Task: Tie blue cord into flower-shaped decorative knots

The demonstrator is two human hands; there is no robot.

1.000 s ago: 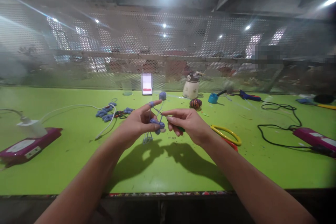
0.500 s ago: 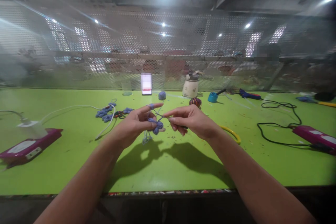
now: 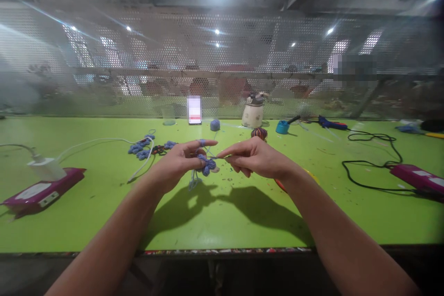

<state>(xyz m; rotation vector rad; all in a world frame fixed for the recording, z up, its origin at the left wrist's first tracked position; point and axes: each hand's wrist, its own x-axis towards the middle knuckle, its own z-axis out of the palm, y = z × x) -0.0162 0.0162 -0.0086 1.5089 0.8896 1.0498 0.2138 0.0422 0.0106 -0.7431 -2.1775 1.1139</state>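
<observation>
My left hand [image 3: 183, 159] pinches a small piece of blue-purple crochet [image 3: 207, 165] between thumb and fingers. Yarn is wrapped round its raised index finger, and loose pale strands [image 3: 194, 181] dangle below the piece. My right hand [image 3: 251, 157] is closed on a thin crochet hook [image 3: 219, 157], whose tip reaches the yarn at the top of the piece; most of its handle is hidden in the fingers. A ball of blue-purple yarn [image 3: 215, 125] sits beyond my hands, with a strand running toward the left hand. A multicoloured ball [image 3: 259, 134] lies behind my right hand.
On the green table [image 3: 222, 222] lie blue crocheted pieces [image 3: 140, 148], a white cable [image 3: 104, 139] and a power strip [image 3: 45, 194]. A phone [image 3: 194, 110], a jug [image 3: 253, 113], a blue container [image 3: 282, 126] and a glue gun [image 3: 332, 123] stand or lie farther back. Another purple strip [image 3: 418, 178] is at right.
The hook has tilted from slanting down to nearly level, and my right hand has turned slightly with it. My left hand keeps its pinch on the crochet. The view has shifted a little.
</observation>
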